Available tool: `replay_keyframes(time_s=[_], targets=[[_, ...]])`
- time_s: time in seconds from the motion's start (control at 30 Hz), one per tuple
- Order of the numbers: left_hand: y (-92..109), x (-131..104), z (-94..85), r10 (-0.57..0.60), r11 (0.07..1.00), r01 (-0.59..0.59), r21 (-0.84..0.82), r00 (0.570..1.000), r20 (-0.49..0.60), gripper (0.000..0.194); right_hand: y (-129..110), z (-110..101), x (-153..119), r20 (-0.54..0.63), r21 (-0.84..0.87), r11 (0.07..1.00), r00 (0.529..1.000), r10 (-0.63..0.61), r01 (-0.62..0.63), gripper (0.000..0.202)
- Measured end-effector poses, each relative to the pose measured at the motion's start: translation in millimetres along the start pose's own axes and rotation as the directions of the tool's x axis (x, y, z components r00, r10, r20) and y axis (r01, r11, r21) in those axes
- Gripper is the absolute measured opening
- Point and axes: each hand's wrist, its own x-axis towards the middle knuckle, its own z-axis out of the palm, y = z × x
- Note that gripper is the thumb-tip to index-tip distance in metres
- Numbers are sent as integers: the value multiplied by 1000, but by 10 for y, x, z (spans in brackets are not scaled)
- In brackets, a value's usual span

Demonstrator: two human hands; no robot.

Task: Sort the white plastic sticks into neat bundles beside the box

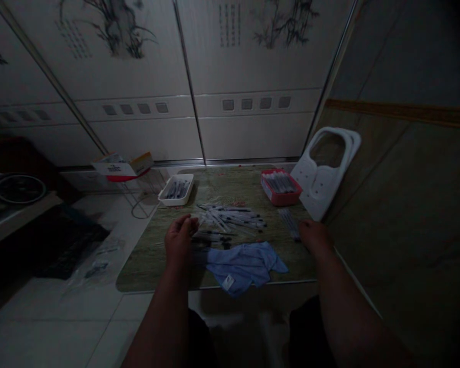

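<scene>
My left hand is over the left side of the low table, its fingers curled in a pinch; whatever they hold, if anything, is too dark to make out. Just right of it lies a loose pile of clear-barrelled pens with dark ends. Closer to me are a few more dark-tipped pens and a crumpled blue cloth with a white label. My right hand is closed at the table's right side, against or beside a small row of pens; its fingertips are partly hidden.
A white tray with pens stands at the table's back left, a red basket full of pens at the back right. A white folded plastic chair leans by the right wall. An open carton rests on a stool to the left.
</scene>
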Motion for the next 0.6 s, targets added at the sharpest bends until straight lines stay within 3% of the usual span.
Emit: replay_keyframes(time_s=[0.27, 0.47, 0.6], targets=[[30, 22, -85, 8, 1000, -9, -18, 998, -58, 40, -32, -46, -69, -101, 53, 998, 994, -34, 40, 39], [45, 47, -180, 16, 1000, -15, 10, 996, -84, 41, -275, -24, -219, -316, 161, 955, 930, -190, 250, 37], [47, 39, -205, 20, 999, -16, 42, 996, -89, 41, -573, 31, -420, -305, 228, 893, 899, -313, 388, 28]])
